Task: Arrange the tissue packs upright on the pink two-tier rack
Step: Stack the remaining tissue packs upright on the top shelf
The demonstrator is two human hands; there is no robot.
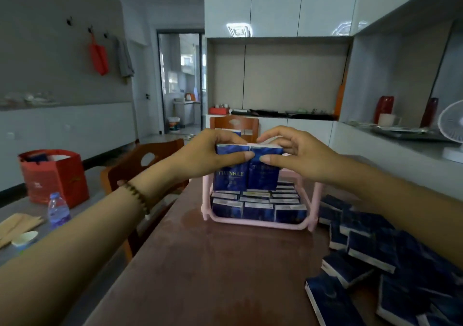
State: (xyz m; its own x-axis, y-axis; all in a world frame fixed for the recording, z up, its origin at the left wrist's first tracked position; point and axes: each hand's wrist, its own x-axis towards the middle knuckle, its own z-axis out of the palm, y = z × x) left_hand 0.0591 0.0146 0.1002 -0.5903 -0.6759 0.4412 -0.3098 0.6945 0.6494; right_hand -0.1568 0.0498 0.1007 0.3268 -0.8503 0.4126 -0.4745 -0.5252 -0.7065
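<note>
Gently now: your left hand (213, 154) pinches one tissue pack (229, 175) by its top, thumb in front, and your right hand (298, 155) pinches the pack beside it (264, 178) the same way. Both are upright at the upper tier of the pink rack (258, 224), toward its left end; the lower tier looks full. Seat their bases flat, sides touching, before letting go. The spare packs (375, 250) wait by the table's (213, 263) right edge.

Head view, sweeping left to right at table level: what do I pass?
Red bag → wooden chair → pink rack → loose tissue packs piled on the table.
</note>
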